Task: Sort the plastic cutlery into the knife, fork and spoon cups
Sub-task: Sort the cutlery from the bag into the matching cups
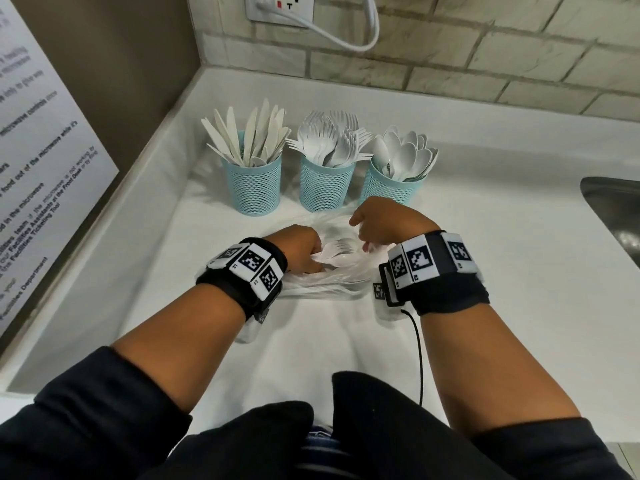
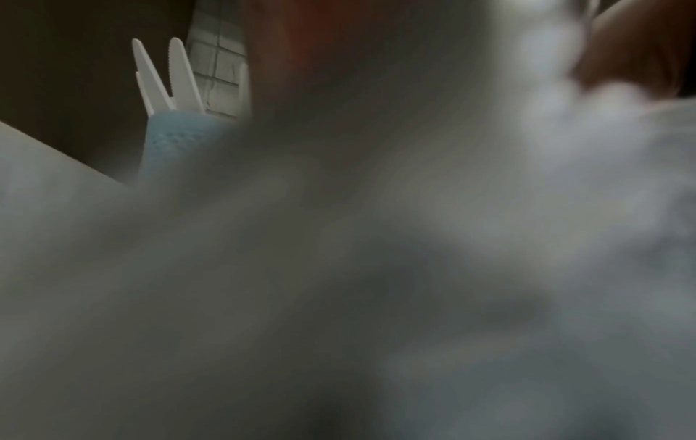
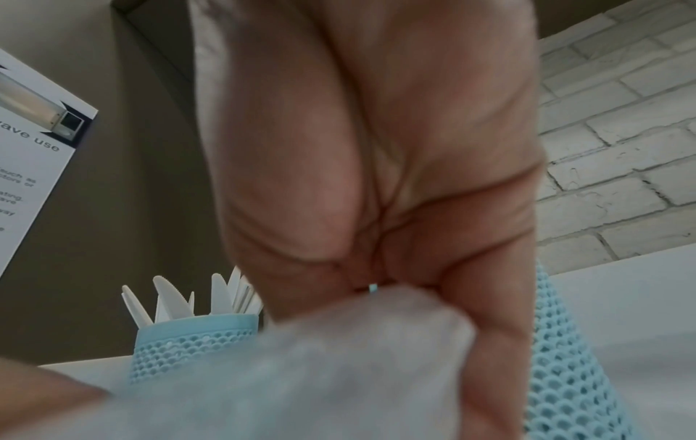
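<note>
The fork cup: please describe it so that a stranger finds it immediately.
On the white counter below the brick wall stand three blue mesh cups in a row. The fork cup is the middle one, and only it bristles with white tines.

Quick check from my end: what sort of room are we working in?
Probably a shared office kitchenette: a white counter under a brick backsplash, a steel sink at the right, and a posted microwave-use notice.

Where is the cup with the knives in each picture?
Head view: the knife cup stands leftmost of the three blue cups, at the back left.
Left wrist view: the knife cup peeks out at the left, behind a blur.
Right wrist view: the knife cup stands lower left.
Shared landmark: the brick wall.
</note>
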Demonstrator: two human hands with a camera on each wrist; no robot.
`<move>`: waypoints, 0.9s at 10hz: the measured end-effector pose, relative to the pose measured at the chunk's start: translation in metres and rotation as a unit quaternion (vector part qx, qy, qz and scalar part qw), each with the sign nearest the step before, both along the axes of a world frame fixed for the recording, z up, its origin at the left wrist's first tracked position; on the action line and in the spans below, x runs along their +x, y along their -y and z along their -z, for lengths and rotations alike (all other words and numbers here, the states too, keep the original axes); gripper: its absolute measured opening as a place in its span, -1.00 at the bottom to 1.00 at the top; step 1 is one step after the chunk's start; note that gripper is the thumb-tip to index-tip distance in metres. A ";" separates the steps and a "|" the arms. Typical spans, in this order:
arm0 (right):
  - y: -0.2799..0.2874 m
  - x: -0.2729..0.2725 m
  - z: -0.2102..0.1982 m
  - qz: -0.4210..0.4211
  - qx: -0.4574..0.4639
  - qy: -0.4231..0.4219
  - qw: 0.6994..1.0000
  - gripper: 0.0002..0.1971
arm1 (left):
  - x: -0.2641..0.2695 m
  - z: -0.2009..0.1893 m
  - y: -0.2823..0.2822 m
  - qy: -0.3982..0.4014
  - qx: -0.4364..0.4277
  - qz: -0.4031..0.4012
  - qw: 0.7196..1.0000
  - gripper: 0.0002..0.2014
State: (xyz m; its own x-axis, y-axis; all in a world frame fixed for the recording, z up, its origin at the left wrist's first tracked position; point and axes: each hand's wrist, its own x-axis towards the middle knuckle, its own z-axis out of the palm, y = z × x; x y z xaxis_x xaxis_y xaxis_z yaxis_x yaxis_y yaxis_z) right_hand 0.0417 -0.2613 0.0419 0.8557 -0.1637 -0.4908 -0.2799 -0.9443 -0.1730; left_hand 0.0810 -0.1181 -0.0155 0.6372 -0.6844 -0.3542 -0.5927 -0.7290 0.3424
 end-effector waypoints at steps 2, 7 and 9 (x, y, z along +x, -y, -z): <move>0.002 -0.007 -0.005 0.040 0.051 0.022 0.998 -0.65 | 0.001 -0.004 -0.002 0.003 -0.009 -0.014 1.000 -0.54; 0.010 -0.009 -0.015 -0.026 0.021 0.018 0.999 -0.51 | 0.015 -0.013 -0.023 -0.144 -0.158 -0.147 0.966 -0.54; 0.014 -0.009 -0.012 0.011 0.052 0.010 0.999 -0.50 | 0.016 -0.014 -0.024 -0.173 -0.192 -0.152 0.954 -0.63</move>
